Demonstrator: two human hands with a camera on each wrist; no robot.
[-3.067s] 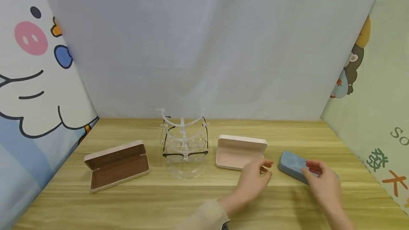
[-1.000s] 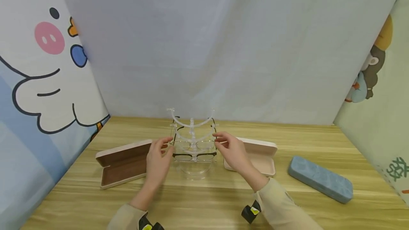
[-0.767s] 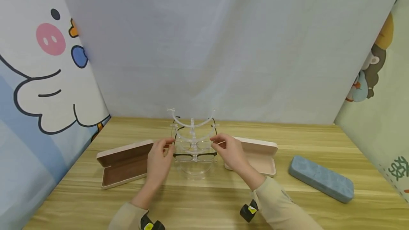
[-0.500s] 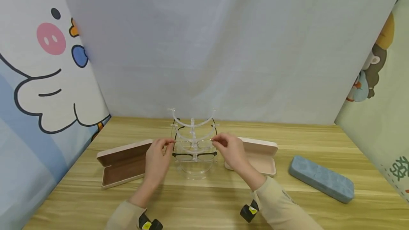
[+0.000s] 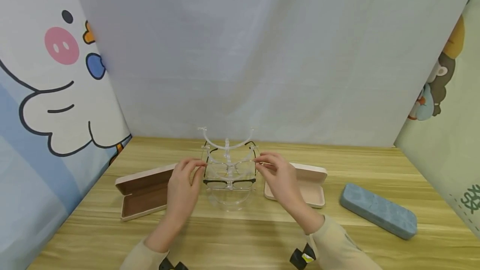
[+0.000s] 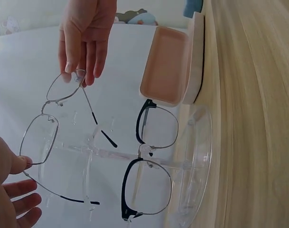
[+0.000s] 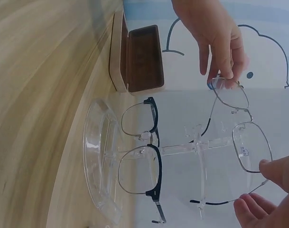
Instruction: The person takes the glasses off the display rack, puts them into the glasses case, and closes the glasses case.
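Thin metal-rimmed glasses (image 6: 43,114) are pinched at their two outer ends, by my left hand (image 5: 183,188) and my right hand (image 5: 281,180). In the right wrist view these glasses (image 7: 249,115) stand off the clear stand (image 7: 201,161), their temples reaching back beside its upper part. Lower on the clear stand (image 5: 229,203) rest black-browed glasses (image 5: 229,184), which neither hand touches. The left wrist view shows my right hand (image 6: 87,38) with its thumb on one lens edge and my left hand (image 6: 9,185) at the other.
A brown-lined case (image 5: 144,199) lies with its lid up at the left, partly behind my left hand. Behind my right hand is a pink-lined case (image 5: 313,193), lid up. A closed blue case (image 5: 378,211) lies at the right. A grey-white curtain (image 5: 240,53) hangs behind.
Both hands have come from the right to the stand and taken hold of the metal-rimmed glasses. The glasses have risen slightly from their place. My right hand has left the blue case.
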